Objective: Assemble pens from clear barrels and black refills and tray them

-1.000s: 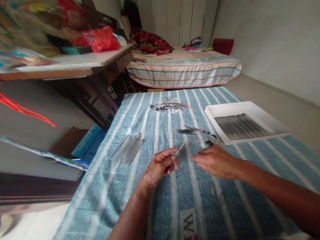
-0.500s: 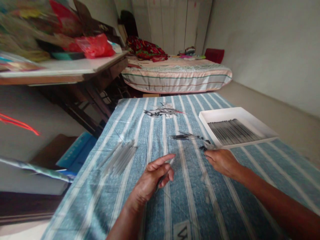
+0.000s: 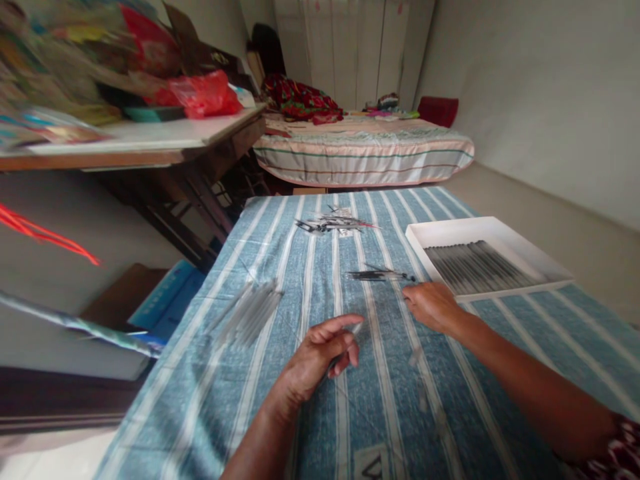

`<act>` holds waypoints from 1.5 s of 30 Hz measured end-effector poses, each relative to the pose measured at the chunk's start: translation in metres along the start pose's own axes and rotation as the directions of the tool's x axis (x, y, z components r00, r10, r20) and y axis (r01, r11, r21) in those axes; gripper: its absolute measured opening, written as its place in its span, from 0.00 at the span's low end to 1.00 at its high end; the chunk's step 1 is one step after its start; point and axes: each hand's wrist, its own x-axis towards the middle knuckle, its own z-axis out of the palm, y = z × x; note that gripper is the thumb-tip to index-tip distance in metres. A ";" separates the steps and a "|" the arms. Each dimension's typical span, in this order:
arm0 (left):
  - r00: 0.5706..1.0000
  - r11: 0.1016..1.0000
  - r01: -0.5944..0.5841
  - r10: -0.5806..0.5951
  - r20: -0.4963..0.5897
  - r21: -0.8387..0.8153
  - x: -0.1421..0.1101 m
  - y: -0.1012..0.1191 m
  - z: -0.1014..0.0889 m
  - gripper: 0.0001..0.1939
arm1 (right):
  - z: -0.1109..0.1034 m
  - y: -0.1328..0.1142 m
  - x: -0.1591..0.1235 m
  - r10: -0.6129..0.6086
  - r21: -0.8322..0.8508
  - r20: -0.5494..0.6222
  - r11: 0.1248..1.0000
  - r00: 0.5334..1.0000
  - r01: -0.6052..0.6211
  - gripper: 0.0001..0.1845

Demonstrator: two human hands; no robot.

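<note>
My left hand (image 3: pixel 325 353) is half curled above the striped cloth, its thumb and fingers closed on a thin stick, partly clear and partly dark, mostly hidden by the fingers. My right hand (image 3: pixel 433 307) is pinched shut just below the right end of a small pile of thin black sticks (image 3: pixel 377 274); anything between its fingertips is hidden. To the left of my left hand lies a row of translucent grey tubes (image 3: pixel 253 313). Beyond my right hand, a white box (image 3: pixel 505 233) holds a layer of dark, pen-like sticks (image 3: pixel 475 263).
A blue striped cloth (image 3: pixel 280 413) covers the table. Farther back lies a mixed pile of black and clear pieces (image 3: pixel 337 222). Small clear bits (image 3: pixel 415 357) rest between my hands. A cluttered side table (image 3: pixel 200 137) stands left, and a bed (image 3: pixel 365 157) is behind.
The view has shifted slightly, moving the scene rightward. My right hand has drawn back a little to the left; the dark and clear pieces at its fingertips no longer show. My left hand keeps its pose.
</note>
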 end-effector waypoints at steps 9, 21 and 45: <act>0.999 0.999 0.028 -0.029 0.029 0.032 -0.002 -0.001 0.006 0.19 | 0.002 -0.023 -0.031 -0.078 0.902 -0.138 0.403 0.987 0.158 0.08; 0.996 0.999 0.022 -0.024 0.091 0.030 -0.002 -0.001 0.007 0.23 | -0.010 -0.047 -0.035 -0.109 0.967 -0.142 0.197 0.984 0.161 0.10; 0.993 0.984 0.048 -0.065 0.099 0.169 -0.001 -0.004 0.005 0.13 | -0.008 -0.056 -0.038 -0.204 0.949 -0.116 0.265 0.972 0.169 0.07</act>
